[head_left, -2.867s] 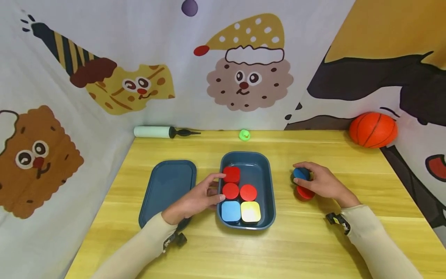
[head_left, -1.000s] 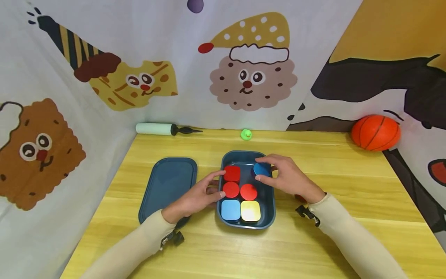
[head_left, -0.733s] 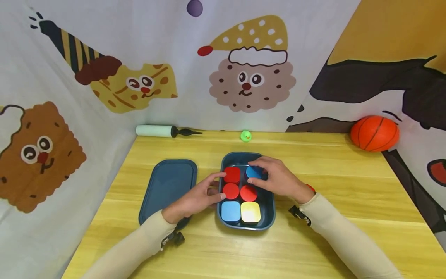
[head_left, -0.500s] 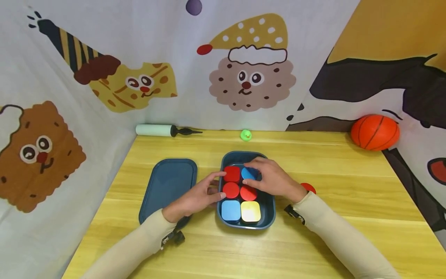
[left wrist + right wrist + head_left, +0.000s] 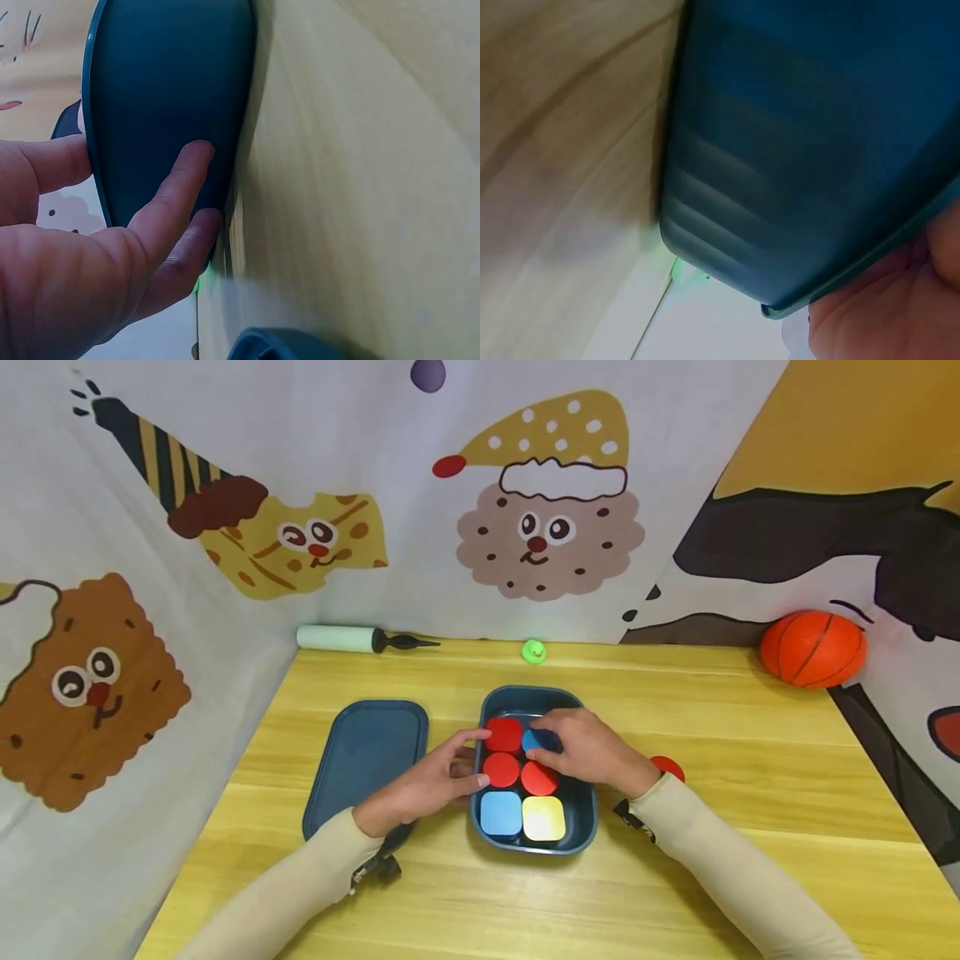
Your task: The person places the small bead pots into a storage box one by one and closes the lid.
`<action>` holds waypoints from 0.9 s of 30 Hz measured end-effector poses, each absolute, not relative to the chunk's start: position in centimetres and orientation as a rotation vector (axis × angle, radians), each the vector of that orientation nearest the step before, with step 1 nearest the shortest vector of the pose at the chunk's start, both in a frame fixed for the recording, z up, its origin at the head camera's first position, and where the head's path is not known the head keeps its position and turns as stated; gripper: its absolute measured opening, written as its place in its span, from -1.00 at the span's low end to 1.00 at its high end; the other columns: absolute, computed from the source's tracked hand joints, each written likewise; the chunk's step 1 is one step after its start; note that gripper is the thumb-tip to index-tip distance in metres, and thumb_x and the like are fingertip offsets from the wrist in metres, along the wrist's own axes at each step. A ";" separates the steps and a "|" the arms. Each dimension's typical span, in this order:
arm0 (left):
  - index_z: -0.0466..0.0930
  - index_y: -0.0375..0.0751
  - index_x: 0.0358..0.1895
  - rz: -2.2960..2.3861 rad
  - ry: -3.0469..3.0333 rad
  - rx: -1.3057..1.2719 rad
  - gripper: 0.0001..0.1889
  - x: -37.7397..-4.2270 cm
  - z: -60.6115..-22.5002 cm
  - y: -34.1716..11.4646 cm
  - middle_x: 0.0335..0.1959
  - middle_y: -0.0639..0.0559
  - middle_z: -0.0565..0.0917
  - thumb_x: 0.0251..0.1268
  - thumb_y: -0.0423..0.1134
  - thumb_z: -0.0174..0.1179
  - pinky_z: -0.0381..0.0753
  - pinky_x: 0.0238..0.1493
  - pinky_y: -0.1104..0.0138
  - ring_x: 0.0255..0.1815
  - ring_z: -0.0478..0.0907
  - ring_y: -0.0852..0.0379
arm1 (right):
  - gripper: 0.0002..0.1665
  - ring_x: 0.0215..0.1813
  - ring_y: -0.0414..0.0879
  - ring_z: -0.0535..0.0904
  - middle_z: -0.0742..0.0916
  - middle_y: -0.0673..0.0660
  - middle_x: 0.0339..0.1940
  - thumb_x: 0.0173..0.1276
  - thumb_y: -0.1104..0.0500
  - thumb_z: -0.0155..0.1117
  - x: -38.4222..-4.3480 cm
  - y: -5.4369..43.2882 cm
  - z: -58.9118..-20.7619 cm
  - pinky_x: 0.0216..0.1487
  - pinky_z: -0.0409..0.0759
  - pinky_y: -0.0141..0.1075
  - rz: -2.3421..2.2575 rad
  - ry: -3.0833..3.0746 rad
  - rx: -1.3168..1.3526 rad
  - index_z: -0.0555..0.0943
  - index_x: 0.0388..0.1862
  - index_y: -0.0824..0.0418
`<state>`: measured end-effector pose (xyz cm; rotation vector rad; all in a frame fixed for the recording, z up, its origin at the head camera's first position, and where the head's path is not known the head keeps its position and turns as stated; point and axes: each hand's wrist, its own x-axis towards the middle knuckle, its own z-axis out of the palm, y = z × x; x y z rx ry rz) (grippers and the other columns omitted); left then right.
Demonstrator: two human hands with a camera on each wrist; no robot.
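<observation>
My right hand (image 5: 588, 747) pinches a blue round block (image 5: 534, 741) between thumb and fingers, inside the dark blue box (image 5: 532, 850). Left of it lies a red rounded-square block (image 5: 505, 734); two red round blocks (image 5: 501, 770) sit nearer me. A light blue square block (image 5: 500, 813) and a yellow one (image 5: 543, 818) fill the near end. My left hand (image 5: 427, 785) grips the box's left wall; the left wrist view has two fingers (image 5: 169, 195) flat on its outside and others over the rim. In the right wrist view the blue block is hidden behind the box wall (image 5: 742, 187).
A flat dark blue lid (image 5: 367, 760) lies left of the box, partly under the left arm. Another red round block (image 5: 667, 768) lies beside the right wrist. Along the back are a pale green pump (image 5: 337, 637), a green toy duck (image 5: 534, 652) and an orange ball (image 5: 813, 649).
My right hand took the blue round block from the table at the right into the box, then left and lower, beside the red blocks. The left hand stays at the box wall.
</observation>
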<state>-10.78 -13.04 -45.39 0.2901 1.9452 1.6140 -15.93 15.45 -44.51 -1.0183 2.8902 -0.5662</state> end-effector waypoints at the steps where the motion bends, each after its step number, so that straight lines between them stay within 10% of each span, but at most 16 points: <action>1: 0.18 0.16 0.65 1.614 1.943 0.293 -0.27 -10.8 -45.4 -13.0 0.43 -0.28 0.42 0.55 -0.23 0.30 0.78 0.13 0.09 0.29 0.59 -0.11 | -0.40 0.13 0.05 0.76 0.82 0.18 0.15 0.36 -0.10 0.55 -15.9 15.5 -44.5 0.17 0.77 -0.03 -0.570 2.891 -1.015 0.75 0.22 0.26; 27: 0.19 0.17 0.65 1.624 1.929 0.293 -0.26 -10.9 -45.4 -13.0 0.42 -0.26 0.42 0.54 -0.25 0.30 0.78 0.14 0.10 0.25 0.59 -0.08 | -0.51 0.06 0.11 0.78 0.80 0.19 0.12 0.37 0.08 0.56 -15.1 18.5 -41.9 -0.04 0.83 -0.08 -1.042 2.884 -0.910 0.73 0.21 0.24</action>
